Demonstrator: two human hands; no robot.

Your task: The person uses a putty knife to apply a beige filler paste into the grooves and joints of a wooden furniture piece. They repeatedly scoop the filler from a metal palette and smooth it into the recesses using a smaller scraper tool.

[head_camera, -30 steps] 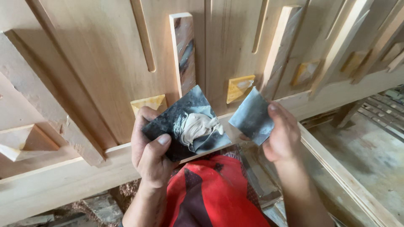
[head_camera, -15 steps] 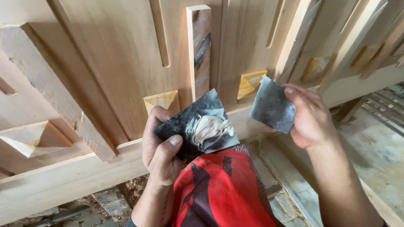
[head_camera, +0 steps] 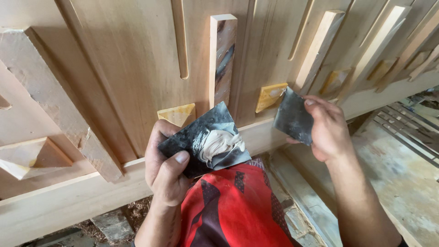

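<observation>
A dark square plate (head_camera: pixel 204 141) is being gripped in the left hand (head_camera: pixel 167 167), the thumb pressed flat on its near corner and the fingers curled shut under its far edge, so that it is being held roughly level. A pale dab of putty (head_camera: pixel 218 142) is sitting on the plate, at about three o'clock from its middle.

A thin grey metal scraper (head_camera: pixel 293 117) is being pinched in the right hand (head_camera: pixel 330 132), thumb on the near face and fingertips closed along its top edge at about one o'clock. The blade is being held apart from the plate, well off to its three o'clock side, and is being tilted towards a small yellow pyramid block (head_camera: pixel 271 95) on the wooden door panel (head_camera: pixel 132 68).

Compared with a second ago, the scraper is being carried further from the putty and closer to the panel; half a second ago it was being held slightly flatter and higher. The plate is being kept almost where it was. No fresh putty can be seen on the blade's visible face, so whether it is being loaded cannot be told. Judging by this shift, attention is being turned from the plate to the woodwork around the upright strip (head_camera: pixel 223 59) at twelve o'clock.
</observation>
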